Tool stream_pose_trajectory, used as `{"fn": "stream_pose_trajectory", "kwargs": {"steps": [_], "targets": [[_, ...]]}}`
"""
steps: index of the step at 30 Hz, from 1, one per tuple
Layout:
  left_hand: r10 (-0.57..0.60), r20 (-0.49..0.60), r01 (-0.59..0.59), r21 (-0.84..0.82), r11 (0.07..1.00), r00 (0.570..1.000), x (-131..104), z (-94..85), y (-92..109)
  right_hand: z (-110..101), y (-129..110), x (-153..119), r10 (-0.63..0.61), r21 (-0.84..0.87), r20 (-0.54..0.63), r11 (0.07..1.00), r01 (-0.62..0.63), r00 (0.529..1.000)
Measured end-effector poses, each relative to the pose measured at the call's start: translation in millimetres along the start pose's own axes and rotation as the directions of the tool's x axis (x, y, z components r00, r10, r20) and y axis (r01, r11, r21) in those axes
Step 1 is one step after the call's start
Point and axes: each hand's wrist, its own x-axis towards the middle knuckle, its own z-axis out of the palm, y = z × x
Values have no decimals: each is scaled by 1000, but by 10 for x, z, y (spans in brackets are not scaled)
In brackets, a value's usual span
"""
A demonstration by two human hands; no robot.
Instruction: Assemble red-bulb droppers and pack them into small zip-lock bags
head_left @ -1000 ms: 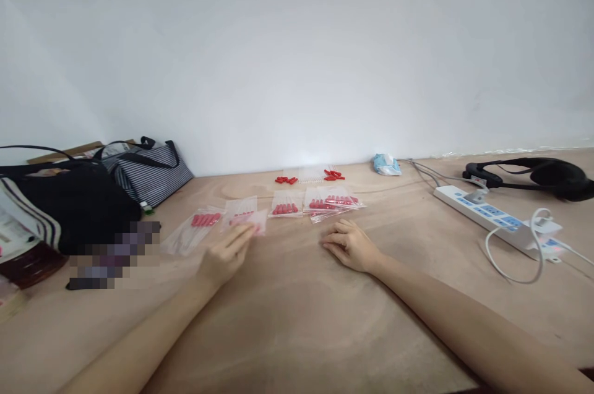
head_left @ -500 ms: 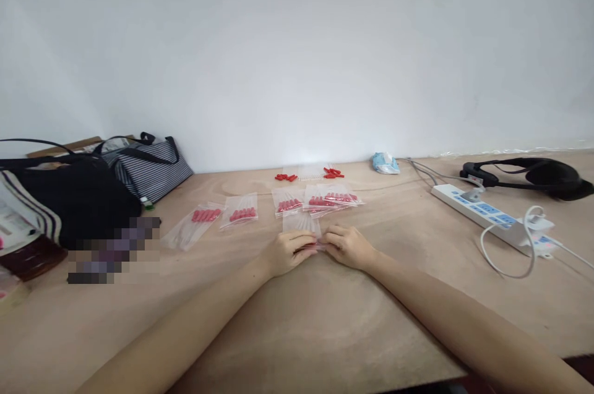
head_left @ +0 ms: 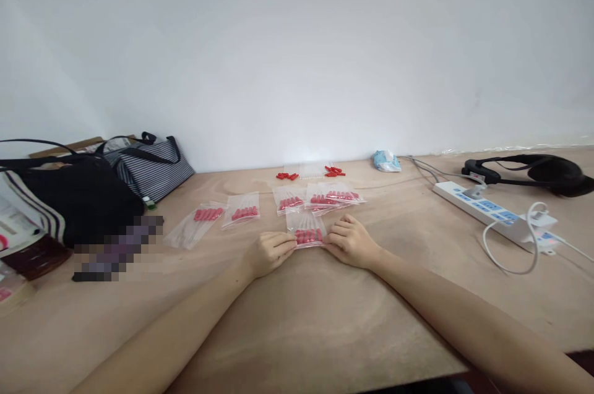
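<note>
A clear zip bag (head_left: pixel 301 219) lies on the table between my hands, with several red-capped sticks or tubes side by side inside, red ends toward me. My left hand (head_left: pixel 270 253) pinches its near left corner between thumb and fingers. At the near right corner, my right hand (head_left: pixel 351 243) grips the same edge, fingers curled. Just beyond are more filled bags: one zip bag (head_left: pixel 288 198) and an overlapping pile of bags (head_left: pixel 330 197). To the left lie another filled bag (head_left: pixel 242 209) and a slanted bag (head_left: pixel 191 230).
Loose red pieces (head_left: pixel 288 176) and more red pieces (head_left: pixel 333 171) lie near the wall. On the right are a white power strip (head_left: pixel 482 208) with cables, a black headset (head_left: pixel 524 172) and a blue-white packet (head_left: pixel 387 161). Left stand a black bag (head_left: pixel 88 202) and a striped bag (head_left: pixel 153 170).
My left hand has slid left along the bag's near edge, uncovering the red ends inside. My right hand stays at the right corner. The view has shifted slightly.
</note>
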Motion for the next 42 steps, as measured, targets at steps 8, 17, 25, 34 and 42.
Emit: {"fn": "stream_pose_trajectory", "kwargs": {"steps": [8, 17, 25, 34, 42], "targets": [[162, 25, -164, 139, 976, 986, -28, -26, -77, -58, 13, 3, -205, -169, -14, 965, 200, 979], [43, 105, -44, 7, 999, 994, 11, -35, -80, -34, 19, 24, -92, -47, 33, 995, 94, 995], [-146, 40, 150, -119, 982, 988, -27, -26, -51, -30, 16, 16, 183, 141, 116, 970, -199, 976], [45, 13, -45, -35, 998, 999, 38, -67, -46, -26, -35, 34, 32, 31, -29, 999, -31, 999], [-149, 33, 153, -155, 976, 988, 57, -12, -1, 34, -107, 106, 82, 90, 18, 992, -84, 996]]}}
